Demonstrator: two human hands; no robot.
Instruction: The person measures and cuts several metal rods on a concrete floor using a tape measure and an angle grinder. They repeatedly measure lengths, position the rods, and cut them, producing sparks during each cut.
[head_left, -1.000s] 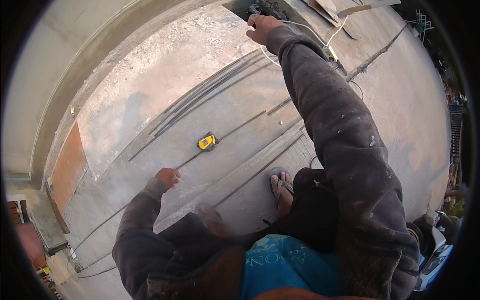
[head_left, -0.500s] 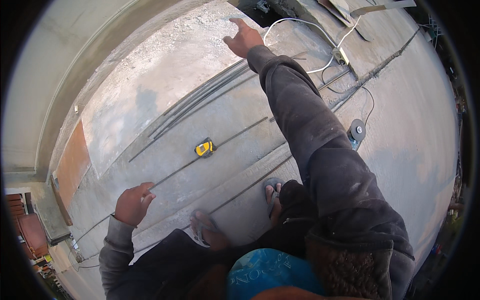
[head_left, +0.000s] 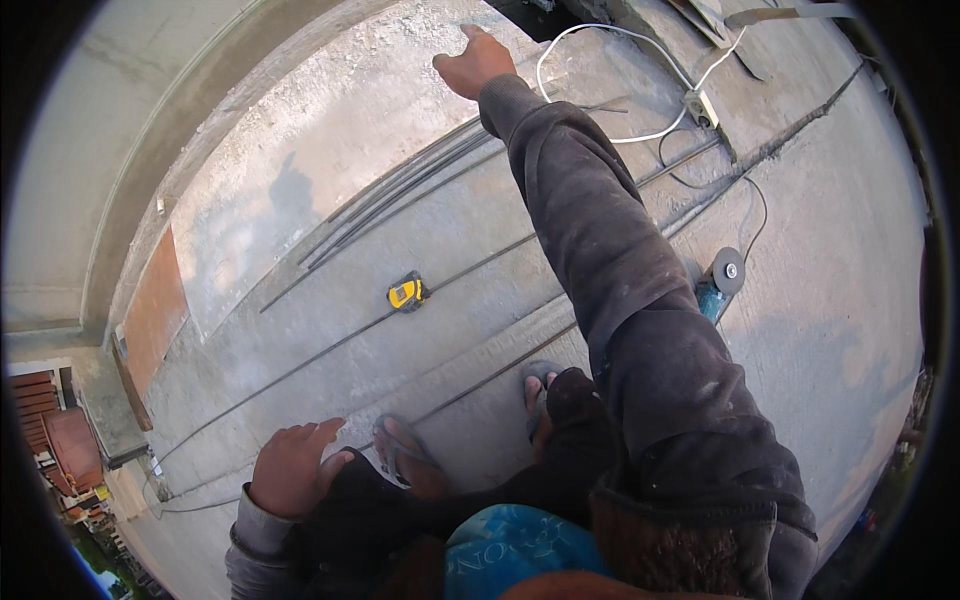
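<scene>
My right hand (head_left: pixel 470 62) is stretched toward the far side over a pale, rubble-strewn slab (head_left: pixel 370 90), thumb and finger apart, holding nothing visible. Lower left, my left hand (head_left: pixel 298 465) hangs open near my leg. A yellow-and-black tape measure (head_left: pixel 407 292) lies on a long thin metal rod (head_left: pixel 340 346); several more rods (head_left: pixel 383 200) lie together beyond it. At the right, beside my sleeve, a teal angle grinder (head_left: pixel 712 300) with a grey disc lies on the concrete, partly hidden by my arm.
A power strip (head_left: pixel 700 108) with white cable (head_left: pixel 650 135) sits at the upper right near a dark opening (head_left: pixel 543 18) and a crack. An orange-brown board (head_left: pixel 155 310) leans at the left. My sandalled feet (head_left: pixel 410 450) stand on the concrete.
My left hand has left the rod and moved down toward my body. My right hand has shifted left from the dark opening and unbent. The grinder has come into view from behind my arm.
</scene>
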